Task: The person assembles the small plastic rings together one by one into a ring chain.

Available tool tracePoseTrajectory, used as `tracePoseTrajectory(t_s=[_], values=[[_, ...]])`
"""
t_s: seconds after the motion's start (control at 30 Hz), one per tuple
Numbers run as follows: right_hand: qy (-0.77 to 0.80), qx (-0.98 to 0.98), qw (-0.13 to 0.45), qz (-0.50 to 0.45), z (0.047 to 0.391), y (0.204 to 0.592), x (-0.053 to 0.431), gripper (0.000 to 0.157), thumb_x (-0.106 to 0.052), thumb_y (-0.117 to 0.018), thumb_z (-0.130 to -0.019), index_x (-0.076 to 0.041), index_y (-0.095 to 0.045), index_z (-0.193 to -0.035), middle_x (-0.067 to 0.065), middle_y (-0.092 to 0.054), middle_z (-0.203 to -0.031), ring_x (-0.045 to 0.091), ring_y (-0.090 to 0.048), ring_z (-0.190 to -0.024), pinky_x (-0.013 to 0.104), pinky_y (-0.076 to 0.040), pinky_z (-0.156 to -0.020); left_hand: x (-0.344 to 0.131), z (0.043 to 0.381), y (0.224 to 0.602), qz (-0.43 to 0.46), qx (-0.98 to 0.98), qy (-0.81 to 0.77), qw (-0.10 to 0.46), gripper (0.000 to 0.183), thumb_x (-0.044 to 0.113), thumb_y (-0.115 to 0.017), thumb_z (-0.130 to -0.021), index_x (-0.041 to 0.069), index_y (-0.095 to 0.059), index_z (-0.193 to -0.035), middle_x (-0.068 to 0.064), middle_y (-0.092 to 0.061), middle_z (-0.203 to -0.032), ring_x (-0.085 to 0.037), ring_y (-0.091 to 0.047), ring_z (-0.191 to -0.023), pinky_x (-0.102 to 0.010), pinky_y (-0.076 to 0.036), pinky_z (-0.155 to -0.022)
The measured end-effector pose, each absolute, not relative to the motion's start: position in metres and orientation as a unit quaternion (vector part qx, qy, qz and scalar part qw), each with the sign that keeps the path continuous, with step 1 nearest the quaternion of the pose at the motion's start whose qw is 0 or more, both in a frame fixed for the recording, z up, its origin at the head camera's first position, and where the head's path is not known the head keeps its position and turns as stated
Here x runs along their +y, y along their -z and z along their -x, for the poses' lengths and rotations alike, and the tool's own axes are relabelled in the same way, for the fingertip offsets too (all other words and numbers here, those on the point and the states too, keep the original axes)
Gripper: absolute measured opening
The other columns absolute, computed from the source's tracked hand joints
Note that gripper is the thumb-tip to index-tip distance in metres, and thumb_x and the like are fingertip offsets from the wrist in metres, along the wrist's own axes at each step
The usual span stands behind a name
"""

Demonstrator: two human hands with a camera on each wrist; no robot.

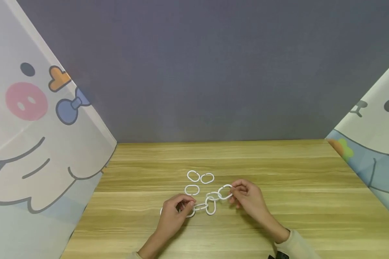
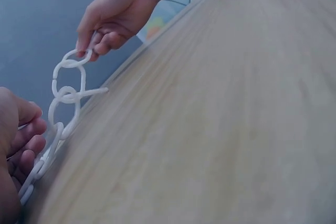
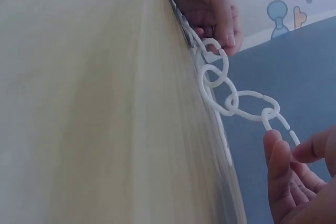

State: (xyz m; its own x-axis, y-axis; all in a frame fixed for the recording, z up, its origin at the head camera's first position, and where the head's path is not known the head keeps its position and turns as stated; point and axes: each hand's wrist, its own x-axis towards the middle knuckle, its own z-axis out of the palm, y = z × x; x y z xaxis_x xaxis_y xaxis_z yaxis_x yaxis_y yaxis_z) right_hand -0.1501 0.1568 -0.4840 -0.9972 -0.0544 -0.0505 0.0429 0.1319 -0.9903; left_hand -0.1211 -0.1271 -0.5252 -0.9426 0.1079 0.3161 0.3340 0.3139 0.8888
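Over the wood-grain counter (image 1: 142, 163), the left hand (image 1: 173, 216) pinches a white chain (image 1: 210, 214) with bent fingers, probably hiding some links under the palm. Three loose links (image 1: 192, 185) lie beyond; the right hand (image 1: 251, 199) clamps the end ring (image 1: 225, 199) between thumb and fingers.

At the head view's lower centre, the left hand (image 1: 174, 214) hides part of the white chain (image 1: 206, 206). The right wrist view's lower-right edge crops the right hand (image 3: 302, 184).
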Motion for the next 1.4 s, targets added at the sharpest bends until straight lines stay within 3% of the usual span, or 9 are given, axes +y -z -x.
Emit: tracePoseTrajectory(t_s=[0.27,0.7,0.97,1.4], values=[[0.648,0.761,0.032,0.006,0.145,0.489,0.177,0.011,0.003,-0.069,-0.105,0.011,-0.066,-0.112,0.015,-0.076,-0.089,0.018,-0.073,-0.066,0.027,-0.058,-0.053,-0.132,0.125,0.523,0.125,-0.804,0.574,0.086,0.009,0.008,-0.083,-0.099,0.017,-0.084,-0.098,0.011,-0.075,-0.087,-0.006,-0.062,-0.074,-0.021,-0.051,-0.065],[0.635,0.769,0.072,-0.031,0.139,0.491,0.195,0.018,-0.004,-0.072,-0.105,0.009,-0.067,-0.115,0.012,-0.069,-0.087,0.014,-0.062,-0.063,0.023,-0.054,-0.054,-0.136,0.126,0.515,0.09,-0.823,0.558,0.061,0.01,0.005,-0.083,-0.098,0.015,-0.084,-0.096,0.011,-0.074,-0.085,-0.006,-0.06,-0.072,-0.02,-0.05,-0.066],[0.645,0.759,0.091,0.026,0.135,0.492,0.19,0.023,-0.004,-0.074,-0.105,0.013,-0.066,-0.117,0.012,-0.072,-0.093,0.012,-0.067,-0.066,0.023,-0.057,-0.056,-0.125,0.122,0.5,0.139,-0.837,0.522,0.084,0.011,0.001,-0.084,-0.096,0.012,-0.083,-0.098,0.01,-0.075,-0.086,-0.004,-0.062,-0.075,-0.022,-0.054,-0.066],[0.634,0.765,0.101,0.051,0.129,0.491,0.184,0.021,-0.004,-0.077,-0.102,0.011,-0.068,-0.112,0.014,-0.077,-0.093,0.013,-0.071,-0.065,0.024,-0.056,-0.054,-0.082,0.126,0.499,0.203,-0.831,0.515,0.054,0.008,0.008,-0.083,-0.098,0.009,-0.083,-0.106,0.008,-0.077,-0.096,-0.003,-0.066,-0.086,-0.025,-0.057,-0.074]])
